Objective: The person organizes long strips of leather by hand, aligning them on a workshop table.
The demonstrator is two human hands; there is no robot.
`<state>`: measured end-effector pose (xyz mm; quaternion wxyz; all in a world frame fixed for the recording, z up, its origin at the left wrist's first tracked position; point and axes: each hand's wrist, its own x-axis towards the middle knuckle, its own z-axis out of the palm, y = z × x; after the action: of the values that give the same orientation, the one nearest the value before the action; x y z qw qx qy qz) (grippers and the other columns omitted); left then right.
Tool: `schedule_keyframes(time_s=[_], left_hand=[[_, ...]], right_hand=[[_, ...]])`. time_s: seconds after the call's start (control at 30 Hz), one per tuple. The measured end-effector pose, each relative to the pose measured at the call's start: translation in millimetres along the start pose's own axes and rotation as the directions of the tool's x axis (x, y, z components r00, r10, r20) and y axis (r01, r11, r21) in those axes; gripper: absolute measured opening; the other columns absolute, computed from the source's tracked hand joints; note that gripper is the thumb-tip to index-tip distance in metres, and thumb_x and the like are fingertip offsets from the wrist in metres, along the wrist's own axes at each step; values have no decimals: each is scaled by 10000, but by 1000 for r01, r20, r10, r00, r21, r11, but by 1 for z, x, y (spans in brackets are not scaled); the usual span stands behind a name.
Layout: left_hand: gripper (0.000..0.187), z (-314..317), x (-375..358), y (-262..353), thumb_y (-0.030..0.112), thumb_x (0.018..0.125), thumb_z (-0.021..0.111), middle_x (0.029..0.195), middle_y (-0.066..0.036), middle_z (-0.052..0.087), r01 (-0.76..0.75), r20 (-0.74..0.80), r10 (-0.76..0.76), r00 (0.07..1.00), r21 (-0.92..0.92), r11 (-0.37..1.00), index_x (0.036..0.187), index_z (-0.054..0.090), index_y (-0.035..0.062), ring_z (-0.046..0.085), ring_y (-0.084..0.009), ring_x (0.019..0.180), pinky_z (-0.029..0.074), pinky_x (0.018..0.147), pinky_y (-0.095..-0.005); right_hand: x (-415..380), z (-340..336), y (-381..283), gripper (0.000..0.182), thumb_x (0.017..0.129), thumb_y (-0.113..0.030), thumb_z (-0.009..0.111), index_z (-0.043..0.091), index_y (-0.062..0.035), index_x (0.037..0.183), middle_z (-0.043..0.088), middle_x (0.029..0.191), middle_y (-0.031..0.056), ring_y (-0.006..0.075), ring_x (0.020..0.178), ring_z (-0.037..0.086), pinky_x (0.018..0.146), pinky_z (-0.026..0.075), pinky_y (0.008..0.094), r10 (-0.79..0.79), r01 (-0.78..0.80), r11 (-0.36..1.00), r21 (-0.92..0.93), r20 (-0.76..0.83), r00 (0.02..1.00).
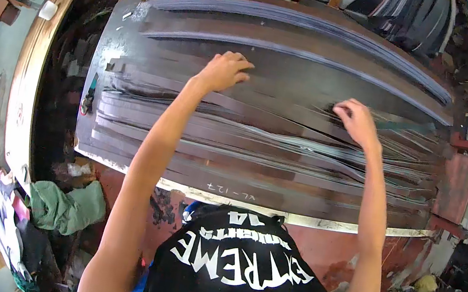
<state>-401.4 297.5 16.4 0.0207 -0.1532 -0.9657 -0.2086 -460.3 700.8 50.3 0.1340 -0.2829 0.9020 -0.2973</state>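
Note:
My left hand (227, 71) hovers over or rests on the dark tabletop, fingers loosely bent and apart, with nothing visible in them. My right hand (356, 119) is pinched at the far edge of the long dark strips (288, 121). What its fingertips hold, if anything, is too small to make out; a dark patch shows beside them. The strips are flat and narrow, lying lengthwise across the table, several overlapping with light edges. Beyond my hands lie a thin stack of greyish strips (252, 43) and a thicker stack (282, 14).
A dark worktable (190, 183) with a pale front edge carries chalk marks. A small tool (89, 97) lies at its left edge. Green cloth (70, 205) sits on the lower left. Dark sheets (413, 18) hang at the back right. A reddish stand (456, 185) adjoins the right end.

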Motion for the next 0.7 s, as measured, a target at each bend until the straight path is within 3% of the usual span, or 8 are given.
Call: schedule_keyframes(time_s=[0.07,0.13,0.3,0.4,0.5,0.57,0.63,0.7], left_hand=[[281,11,13,2,269,874,659,1092,-138,640,51,210,-72,975,102,993,1095,662,95,574,-353,1085,468,917,-467],[243,11,17,0,266,868,664,1068,-131,645,47,208,-64,976,88,995,1029,656,85,585,-355,1063,478,896,-464],[179,-8,22,9,221,868,657,944,-122,659,67,164,-52,985,-83,994,887,616,47,644,-316,900,514,763,-439],[165,-35,22,18,186,876,642,819,-136,654,226,251,-167,953,-226,948,895,618,24,648,-256,718,508,657,-395],[159,-56,25,20,182,855,651,769,-149,687,295,233,-218,948,-380,877,903,637,32,674,-316,698,499,649,-396],[162,-71,28,22,174,878,638,759,-150,675,176,58,-167,984,-252,951,915,642,16,672,-275,651,502,653,-370],[149,-92,35,20,142,903,626,724,-91,625,207,2,-220,975,-348,914,937,638,-2,563,-134,617,468,592,-306],[150,-109,40,4,149,902,635,749,-84,638,180,-85,-218,972,-322,929,949,650,7,581,-119,673,466,617,-296]], right_hand=[[10,11,-1,220,896,-220,657,696,-13,959,666,924,158,306,850,644,764,499,383,20,-20,1000,11,25,999],[14,20,7,216,895,-221,645,695,-17,946,665,925,163,324,855,638,771,495,398,50,-54,998,28,123,991],[11,28,16,239,903,-230,623,667,1,947,669,901,173,359,866,637,776,489,432,1,0,1000,-6,47,999],[8,26,2,262,917,-249,620,659,8,950,679,910,179,367,849,643,754,490,426,76,-82,993,85,70,995],[7,30,3,286,926,-271,619,651,11,962,683,913,194,383,840,644,738,490,423,91,-96,990,101,48,995],[7,30,1,306,929,-296,622,644,5,977,682,920,207,393,850,640,742,487,426,108,-107,983,151,4,994],[7,33,-2,316,932,-306,621,640,5,981,679,916,214,396,855,638,741,486,427,79,-74,986,148,-27,997],[8,32,-2,325,935,-317,621,636,4,985,676,912,221,399,860,636,741,485,429,47,-38,990,139,-61,997]])
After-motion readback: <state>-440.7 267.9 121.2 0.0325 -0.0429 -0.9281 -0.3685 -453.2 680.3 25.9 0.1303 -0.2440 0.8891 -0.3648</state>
